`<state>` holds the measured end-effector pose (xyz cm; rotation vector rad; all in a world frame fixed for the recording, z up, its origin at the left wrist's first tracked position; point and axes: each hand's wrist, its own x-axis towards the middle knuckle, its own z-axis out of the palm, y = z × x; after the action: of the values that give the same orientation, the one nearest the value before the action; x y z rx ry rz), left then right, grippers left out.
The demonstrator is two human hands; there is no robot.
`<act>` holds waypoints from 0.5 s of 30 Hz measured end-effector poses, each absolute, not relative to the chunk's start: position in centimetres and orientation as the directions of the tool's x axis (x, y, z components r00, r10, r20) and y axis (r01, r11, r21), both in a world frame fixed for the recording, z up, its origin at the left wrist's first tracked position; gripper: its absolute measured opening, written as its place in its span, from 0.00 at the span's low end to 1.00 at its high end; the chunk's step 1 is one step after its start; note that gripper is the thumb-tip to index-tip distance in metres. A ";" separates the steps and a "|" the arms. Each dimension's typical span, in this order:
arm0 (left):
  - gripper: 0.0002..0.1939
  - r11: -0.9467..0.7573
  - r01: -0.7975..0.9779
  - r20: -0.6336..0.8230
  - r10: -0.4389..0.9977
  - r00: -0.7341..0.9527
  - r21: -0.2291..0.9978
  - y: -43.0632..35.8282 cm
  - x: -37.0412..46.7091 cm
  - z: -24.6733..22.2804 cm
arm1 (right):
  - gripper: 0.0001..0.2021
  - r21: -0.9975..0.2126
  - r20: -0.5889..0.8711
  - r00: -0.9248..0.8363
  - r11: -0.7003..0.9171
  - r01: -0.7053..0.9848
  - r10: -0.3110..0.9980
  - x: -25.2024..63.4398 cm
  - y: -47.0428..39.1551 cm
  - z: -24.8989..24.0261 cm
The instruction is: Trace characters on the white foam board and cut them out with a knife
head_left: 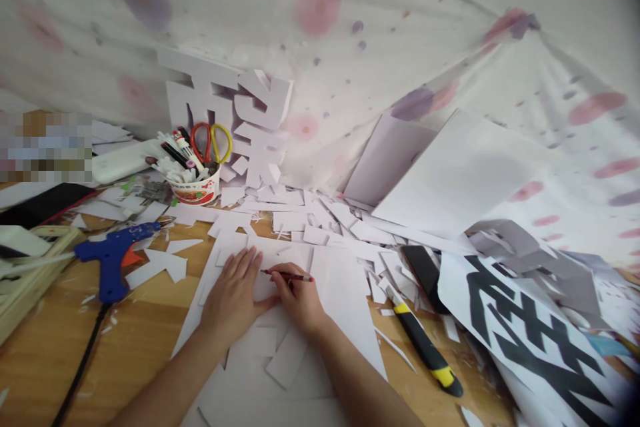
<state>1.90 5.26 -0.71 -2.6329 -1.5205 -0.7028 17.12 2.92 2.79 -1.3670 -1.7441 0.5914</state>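
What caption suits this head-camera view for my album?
Left hand resting on white sheets, right hand holding a red pencil, blue glue gun lying to the left.

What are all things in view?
Pencil: 1, red, centre
Base sheet: 1, white, front centre
Scraps: many, white, throughout
Glue gun: 1, blue, left
Knife: 1, black-yellow, right
Slab: 1, black, beside knife
Printed sheet: 1, white, far right
Cup: 1, white-red, back left
Pens: several, mixed, in cup
Scissor handles: 2, red, yellow, in cup
Cutouts: several, white, behind cup
Panels: 2, white, back right
Unclear items: several, mixed, far left
Curtain: 1, white spotted, background
Table: 1, brown, below
Left hand: 1, bare, beside pencil
Right hand: 1, bare, holding pencil
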 end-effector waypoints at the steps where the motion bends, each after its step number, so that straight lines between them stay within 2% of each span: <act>1: 0.38 -0.526 0.826 0.387 0.818 0.425 0.203 5.2 1.9 -0.7 | 0.09 -0.773 0.316 -0.076 0.304 0.557 0.946 17.1 2.9 2.7; 7: 0.39 -0.530 0.823 0.385 0.816 0.430 0.204 5.2 1.9 -0.5 | 0.09 -0.822 0.268 -0.092 0.278 0.497 0.959 17.3 2.4 2.8; 15: 0.38 -0.529 0.819 0.385 0.820 0.424 0.224 5.3 2.0 -0.3 | 0.13 -0.894 0.058 -0.145 0.116 0.432 0.988 17.7 3.0 4.0</act>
<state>1.99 5.26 -0.33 -2.6530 -1.5259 -0.7181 17.67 2.98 4.01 -1.4000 -1.6802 0.9844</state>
